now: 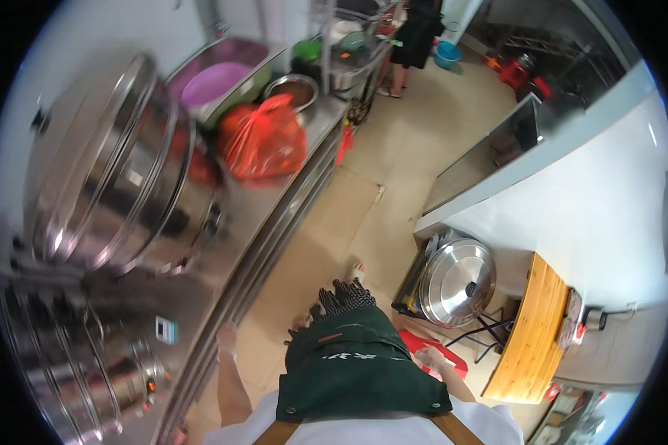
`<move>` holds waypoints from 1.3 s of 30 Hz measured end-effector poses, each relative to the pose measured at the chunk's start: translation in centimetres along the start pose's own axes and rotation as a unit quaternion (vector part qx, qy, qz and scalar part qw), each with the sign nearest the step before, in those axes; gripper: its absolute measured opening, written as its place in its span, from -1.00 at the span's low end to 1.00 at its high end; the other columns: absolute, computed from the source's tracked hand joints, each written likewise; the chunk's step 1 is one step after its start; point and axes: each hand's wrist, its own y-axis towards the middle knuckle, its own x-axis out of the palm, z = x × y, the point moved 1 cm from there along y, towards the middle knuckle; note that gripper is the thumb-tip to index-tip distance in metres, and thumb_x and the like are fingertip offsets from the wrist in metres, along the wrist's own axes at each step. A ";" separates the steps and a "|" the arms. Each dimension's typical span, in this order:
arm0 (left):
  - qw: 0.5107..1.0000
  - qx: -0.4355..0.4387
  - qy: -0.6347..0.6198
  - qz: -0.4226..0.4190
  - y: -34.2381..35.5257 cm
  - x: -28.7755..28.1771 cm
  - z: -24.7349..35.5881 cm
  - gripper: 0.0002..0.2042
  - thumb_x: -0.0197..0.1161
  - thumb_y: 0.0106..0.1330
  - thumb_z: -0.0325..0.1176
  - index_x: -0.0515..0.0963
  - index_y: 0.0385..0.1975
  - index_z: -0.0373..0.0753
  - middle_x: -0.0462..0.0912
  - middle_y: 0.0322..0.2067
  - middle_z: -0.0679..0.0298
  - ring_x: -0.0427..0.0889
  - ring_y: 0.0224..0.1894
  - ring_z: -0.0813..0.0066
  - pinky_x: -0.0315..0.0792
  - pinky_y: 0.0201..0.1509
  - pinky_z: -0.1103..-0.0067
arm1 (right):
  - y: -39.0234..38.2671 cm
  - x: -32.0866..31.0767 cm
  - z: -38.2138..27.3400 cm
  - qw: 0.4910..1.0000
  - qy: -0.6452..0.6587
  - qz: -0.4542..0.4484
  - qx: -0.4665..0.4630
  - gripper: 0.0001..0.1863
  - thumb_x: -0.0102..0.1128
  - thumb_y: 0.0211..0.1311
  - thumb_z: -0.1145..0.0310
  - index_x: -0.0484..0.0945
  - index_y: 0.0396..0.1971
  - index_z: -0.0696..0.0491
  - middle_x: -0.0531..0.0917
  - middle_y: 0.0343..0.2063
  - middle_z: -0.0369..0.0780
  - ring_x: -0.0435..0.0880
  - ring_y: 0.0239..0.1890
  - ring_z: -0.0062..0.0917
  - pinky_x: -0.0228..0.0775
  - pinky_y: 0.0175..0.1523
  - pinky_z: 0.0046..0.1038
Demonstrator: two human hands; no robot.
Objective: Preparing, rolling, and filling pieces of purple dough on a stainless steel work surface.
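**A:** Where are your hands?

**B:** Your left hand (227, 337) hangs low beside the front edge of the long steel counter (274, 200), the forearm running down to the lower edge of the view. The hand is small and blurred; you cannot tell whether its fingers are spread or closed, and it is not clearly gripping anything. Your right hand (429, 358) reaches out to the right of your dark green apron (356, 367), just over a red stool-like thing (439, 350) on the floor. Its fingers look loosely curled, but whether they are closed on anything cannot be told.

**A:** What is hard to see?

**B:** The apron covers your legs and most of the red thing. Only one foot (358, 271) shows ahead on the tan floor.

**A:** What surrounds you?

**B:** To your left stands a big shiny steel pot (119, 170) with a lid, a red plastic bag (263, 141) beyond it. To your right, a round steel lid (459, 280) with a black knob sits on a low burner, near a wooden board (531, 334). Another person (416, 37) stands far ahead.
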 end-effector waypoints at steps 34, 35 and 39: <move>0.837 -0.140 -0.441 -0.291 56.8 -29.1 50.0 -0.63 0.08 0.42 -0.18 0.48 0.08 -0.29 0.67 -0.18 0.19 0.64 -0.19 0.47 0.51 -0.08 0.44 | 24.9 -92.2 54.4 0.652 0.578 0.485 -0.077 -0.80 0.05 0.37 0.42 0.64 -0.19 0.16 0.66 -0.42 -0.30 0.66 -0.34 -0.66 0.52 -0.16 -0.59; 0.823 -0.162 -0.460 -0.290 57.9 -29.5 51.7 -0.63 0.08 0.42 -0.17 0.47 0.08 -0.29 0.67 -0.18 0.19 0.64 -0.19 0.47 0.51 -0.08 0.44 | 25.8 -95.1 56.0 0.647 0.574 0.495 -0.086 -0.80 0.08 0.34 0.40 0.65 -0.18 0.13 0.68 -0.45 -0.30 0.65 -0.35 -0.69 0.51 -0.17 -0.60; 0.745 -0.273 -0.542 -0.275 58.4 -29.4 58.1 -0.62 0.08 0.42 -0.16 0.47 0.09 -0.29 0.67 -0.18 0.20 0.64 -0.19 0.48 0.50 -0.08 0.45 | 29.7 -107.5 59.7 0.621 0.576 0.502 -0.171 -0.80 0.10 0.33 0.42 0.65 -0.16 0.11 0.69 -0.46 -0.30 0.62 -0.37 -0.75 0.49 -0.20 -0.64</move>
